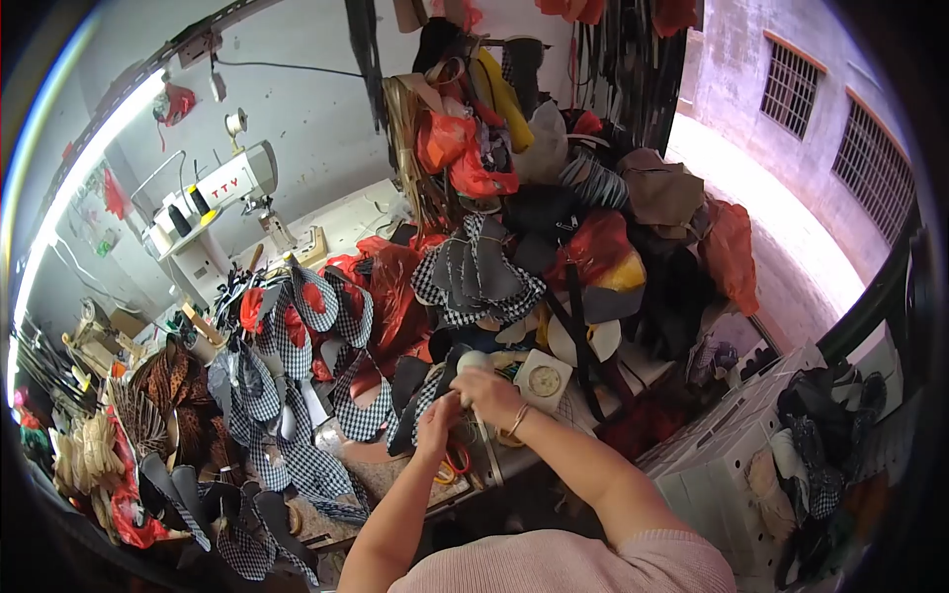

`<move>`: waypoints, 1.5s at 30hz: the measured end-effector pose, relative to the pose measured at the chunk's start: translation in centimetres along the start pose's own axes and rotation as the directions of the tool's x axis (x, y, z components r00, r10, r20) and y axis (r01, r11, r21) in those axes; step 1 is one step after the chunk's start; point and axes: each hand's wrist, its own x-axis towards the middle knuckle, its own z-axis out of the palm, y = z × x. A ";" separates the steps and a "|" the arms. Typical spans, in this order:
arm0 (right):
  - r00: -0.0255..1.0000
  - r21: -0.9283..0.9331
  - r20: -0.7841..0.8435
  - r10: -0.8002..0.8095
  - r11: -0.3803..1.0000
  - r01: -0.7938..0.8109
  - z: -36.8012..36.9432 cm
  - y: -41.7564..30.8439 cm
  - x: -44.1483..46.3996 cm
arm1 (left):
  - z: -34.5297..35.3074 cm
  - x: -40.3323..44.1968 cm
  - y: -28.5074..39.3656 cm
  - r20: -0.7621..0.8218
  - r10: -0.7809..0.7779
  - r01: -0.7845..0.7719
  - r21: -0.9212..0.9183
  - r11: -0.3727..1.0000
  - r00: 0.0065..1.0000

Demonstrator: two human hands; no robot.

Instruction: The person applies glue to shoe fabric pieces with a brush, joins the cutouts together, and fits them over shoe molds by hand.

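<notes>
My left hand is closed, its fingertips pinched close to my right hand; whatever lies between them is too small to make out. My right hand is curled with its fingers against a pale rounded object, whose kind I cannot tell. Below the hands, a narrow pale strip hangs over the table edge. Beside it lie orange-handled scissors. To the right of my right hand sits a square white tub with a round opening. Checked shoe uppers hang and lie left of my hands.
A white sewing machine with thread cones stands back left. Stacked grey and checked pieces and red plastic bags cover the table. Grey crates stand on the right, and brown spotted pieces hang on the left.
</notes>
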 end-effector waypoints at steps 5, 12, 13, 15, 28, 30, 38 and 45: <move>0.850 0.554 -0.102 0.517 0.739 -0.384 -4.1 1.5 2.0 | -1.6 1.2 4.5 -0.504 -0.058 0.018 -0.084 0.996 0.862; 0.787 0.688 -0.085 0.611 0.607 -0.398 -6.3 3.0 2.3 | -2.8 5.1 0.5 -0.307 -0.264 0.276 -0.005 0.961 0.914; 0.778 0.707 -0.099 0.620 0.594 -0.384 -6.4 3.7 1.9 | -3.7 5.1 1.7 -0.248 -0.319 0.343 0.060 0.938 0.915; 0.652 0.861 -0.062 0.756 0.371 -0.348 -6.9 5.3 1.4 | -3.7 4.8 1.0 -0.234 -0.339 0.378 0.147 0.914 0.911; 0.224 0.966 -0.233 0.946 0.198 0.165 -15.1 6.9 -4.3 | -3.7 2.6 -2.6 -0.244 -0.482 0.499 0.008 0.867 0.841; 0.331 0.922 -0.252 0.910 0.329 -0.203 -15.1 5.8 -4.9 | -3.6 2.4 -2.5 -0.219 -0.490 0.480 -0.100 0.872 0.844; 0.806 0.305 0.034 0.590 0.762 -0.571 -8.4 0.6 -3.1 | -3.3 1.4 -1.9 -0.219 -0.459 0.423 -0.192 0.885 0.861; 0.699 0.183 0.064 0.712 0.680 -0.709 -2.9 -2.0 -6.9 | -4.4 0.1 0.6 -0.217 -0.479 0.437 -0.216 0.873 0.851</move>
